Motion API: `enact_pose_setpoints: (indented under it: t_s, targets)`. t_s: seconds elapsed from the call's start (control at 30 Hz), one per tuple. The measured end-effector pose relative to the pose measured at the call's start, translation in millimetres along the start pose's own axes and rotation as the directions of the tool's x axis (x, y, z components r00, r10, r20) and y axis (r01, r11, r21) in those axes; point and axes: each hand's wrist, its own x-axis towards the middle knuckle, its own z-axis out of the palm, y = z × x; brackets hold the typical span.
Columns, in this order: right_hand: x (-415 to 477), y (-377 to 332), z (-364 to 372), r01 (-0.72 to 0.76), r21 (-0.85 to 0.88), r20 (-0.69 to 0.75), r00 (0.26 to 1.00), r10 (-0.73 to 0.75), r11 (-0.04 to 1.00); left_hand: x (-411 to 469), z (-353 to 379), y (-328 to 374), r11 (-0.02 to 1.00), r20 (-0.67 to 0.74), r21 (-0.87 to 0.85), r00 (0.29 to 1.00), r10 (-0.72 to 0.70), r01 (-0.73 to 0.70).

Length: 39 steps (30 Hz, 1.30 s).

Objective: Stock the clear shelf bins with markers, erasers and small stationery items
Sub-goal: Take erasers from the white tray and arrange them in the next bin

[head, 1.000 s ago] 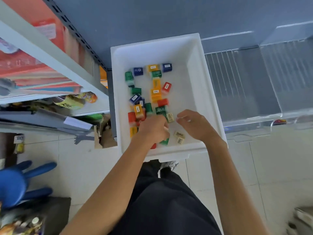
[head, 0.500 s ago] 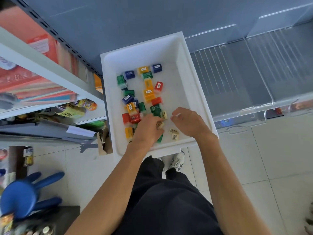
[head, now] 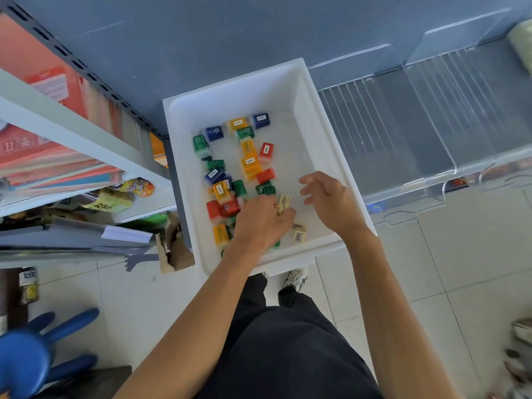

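**Bins** (head: 417,133): clear, on the shelf to the right of the tub, and they look unfilled. Anything you drop on the way over lands on the floor tiles.

**Tub** (head: 316,133): white, its near edge jutting past the shelf front. Lean on that rim and it may tip.

**Left hand** (head: 259,223): fingers are curled, pinching beige erasers (head: 284,201) at the tub's near middle. The count is hidden, and an overfull pinch sheds pieces.

**Right hand** (head: 331,200): fingers are loose and spread, holding nothing, just beside the left.

**Coloured blocks** (head: 250,165): scattered across the tub's left half, some touching your left hand. Scoop one up with the erasers and you mix the stock.

**Loose erasers** (head: 299,234): two lie by the near wall, easily missed.
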Motion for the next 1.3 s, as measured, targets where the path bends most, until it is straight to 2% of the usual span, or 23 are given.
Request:
enact_pose_setpoints:
  t_s: [0.07,0.13,0.23,0.33,0.4,0.5,0.6,0.7,0.77,0.9,0.97,1.1,1.3]
  targets:
    - [-1.4,-1.4,-1.1,0.028,0.066,-0.029,0.999,-0.026,0.997,3.0,1.5,0.1,0.996,-0.033,-0.073,0.999,0.041,-0.043]
    - [-2.0,-1.2,-1.0,0.022,0.030,-0.012,1.000,-0.022,0.999,9.2,4.8,0.5,0.989,-0.054,-0.096,0.993,0.106,-0.111]
    - [-2.0,2.9,0.3,-0.033,-0.060,0.029,0.999,0.035,0.998,17.3,11.9,1.5,0.974,-0.040,-0.029,0.974,0.224,-0.225]
    - [-3.0,1.7,-1.3,-0.041,-0.104,0.039,0.998,0.045,0.994,21.1,14.8,-0.4,0.960,-0.048,0.001,0.959,0.281,-0.281]
    - [-4.1,-0.3,-4.2,-0.016,-0.095,0.012,1.000,0.018,0.995,22.4,17.9,-1.8,0.949,0.014,0.104,0.954,0.299,-0.299]
    - [-6.5,-4.0,-6.7,0.039,-0.068,-0.041,0.998,-0.042,0.997,18.7,20.1,3.2,0.890,0.179,0.332,0.947,0.267,-0.313]
    - [-8.7,-4.4,-4.9,0.058,-0.055,-0.059,0.996,-0.061,0.997,16.4,23.4,3.9,0.860,0.221,0.417,0.951,0.217,-0.294]
    - [-8.4,-3.5,-3.0,0.032,-0.077,-0.066,0.997,-0.037,0.996,19.0,24.1,0.5,0.874,0.209,0.399,0.956,0.208,-0.277]
    - [-7.8,-4.9,-2.4,0.018,-0.068,-0.082,0.996,-0.023,0.998,20.8,25.4,-3.5,0.877,0.248,0.353,0.936,0.248,-0.326]
    - [-8.8,-6.8,-2.5,0.000,-0.051,-0.102,0.995,-0.005,0.999,21.8,20.2,-6.3,0.943,0.262,0.034,0.914,0.311,-0.331]
    - [-9.6,-7.6,-2.5,-0.011,-0.041,-0.115,0.993,0.006,0.999,22.2,19.1,-6.9,0.941,0.285,-0.029,0.900,0.330,-0.336]
    - [-11.7,-9.6,-2.0,-0.020,-0.008,-0.138,0.990,0.019,1.000,23.4,19.5,-8.4,0.943,0.355,-0.056,0.877,0.325,-0.327]
    - [-15.7,-7.7,-0.6,-0.055,-0.037,-0.141,0.989,0.049,0.998,28.6,22.1,-3.8,0.920,0.455,0.041,0.827,0.331,-0.391]
